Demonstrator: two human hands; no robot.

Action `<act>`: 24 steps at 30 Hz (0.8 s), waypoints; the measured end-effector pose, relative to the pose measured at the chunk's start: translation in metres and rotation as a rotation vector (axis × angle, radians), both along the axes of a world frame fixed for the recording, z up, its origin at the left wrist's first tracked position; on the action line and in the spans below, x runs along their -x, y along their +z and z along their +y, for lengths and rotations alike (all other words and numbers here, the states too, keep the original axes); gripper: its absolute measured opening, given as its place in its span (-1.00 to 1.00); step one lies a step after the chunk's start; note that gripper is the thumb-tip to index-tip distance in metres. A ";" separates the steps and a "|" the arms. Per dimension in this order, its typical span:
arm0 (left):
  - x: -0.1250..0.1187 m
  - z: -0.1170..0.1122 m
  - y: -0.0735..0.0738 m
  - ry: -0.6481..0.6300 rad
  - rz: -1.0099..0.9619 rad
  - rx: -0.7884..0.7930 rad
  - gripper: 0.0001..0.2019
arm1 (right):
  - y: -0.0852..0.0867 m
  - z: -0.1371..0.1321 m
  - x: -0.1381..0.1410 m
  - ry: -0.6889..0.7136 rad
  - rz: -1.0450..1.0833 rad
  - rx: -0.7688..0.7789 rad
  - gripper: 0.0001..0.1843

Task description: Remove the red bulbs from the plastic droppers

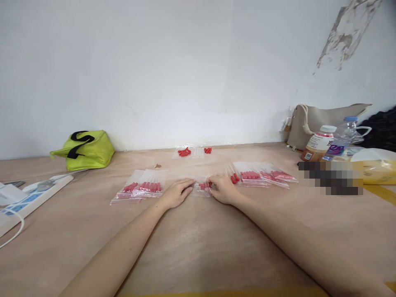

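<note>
A small clear zip bag point(202, 188) with red pieces inside lies on the tan table between my hands. My left hand point(177, 193) pinches its left edge with fingers closed. At the bag's right edge my right hand point(222, 188) grips it too, fingers curled. Left of my left hand lie filled clear bags of red pieces point(140, 189). Another row of filled bags point(262, 175) lies right of my right hand. Farther back, loose red pieces point(185, 152) rest on empty clear bags near the wall.
A lime green pouch point(85, 149) sits at the back left by the wall. A white power strip point(29, 200) lies at the left edge. At the right stand two bottles point(328, 144), a beige bag point(321, 119) and a yellow packet point(377, 167).
</note>
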State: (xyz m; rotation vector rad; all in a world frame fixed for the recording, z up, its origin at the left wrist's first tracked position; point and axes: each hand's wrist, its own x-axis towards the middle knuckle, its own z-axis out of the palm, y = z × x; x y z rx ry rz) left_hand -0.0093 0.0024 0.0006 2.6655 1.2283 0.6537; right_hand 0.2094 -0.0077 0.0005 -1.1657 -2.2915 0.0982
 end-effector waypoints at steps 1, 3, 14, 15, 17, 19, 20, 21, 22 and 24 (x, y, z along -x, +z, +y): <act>0.000 0.000 -0.001 0.005 -0.002 0.000 -0.62 | 0.000 0.000 0.000 0.018 0.033 0.005 -0.88; 0.000 0.000 -0.002 0.018 -0.009 -0.002 -0.62 | 0.000 0.003 -0.003 0.040 0.156 0.043 -0.85; 0.003 0.004 0.007 0.061 0.135 -0.107 -0.69 | 0.034 0.025 -0.095 -0.062 0.787 0.237 -0.64; 0.000 0.002 0.008 0.083 0.142 -0.143 -0.71 | 0.033 0.024 -0.098 -0.091 0.772 0.134 -0.66; -0.011 -0.004 0.009 0.122 0.112 -0.169 -0.71 | 0.027 0.020 -0.098 -0.144 0.652 -0.077 -0.74; -0.023 -0.013 0.007 0.117 0.068 -0.116 -0.64 | 0.018 0.016 -0.092 -0.150 0.458 -0.243 -0.79; -0.028 -0.017 0.005 0.104 0.064 -0.079 -0.59 | 0.013 0.015 -0.089 -0.135 0.358 -0.296 -0.78; -0.032 -0.021 0.002 0.092 0.075 -0.044 -0.54 | 0.008 0.014 -0.086 -0.116 0.268 -0.339 -0.76; -0.034 -0.024 0.000 0.083 0.100 -0.012 -0.51 | 0.003 0.013 -0.083 -0.099 0.187 -0.376 -0.74; -0.036 -0.027 -0.004 0.085 0.165 0.043 -0.48 | -0.005 0.014 -0.078 -0.067 0.052 -0.452 -0.71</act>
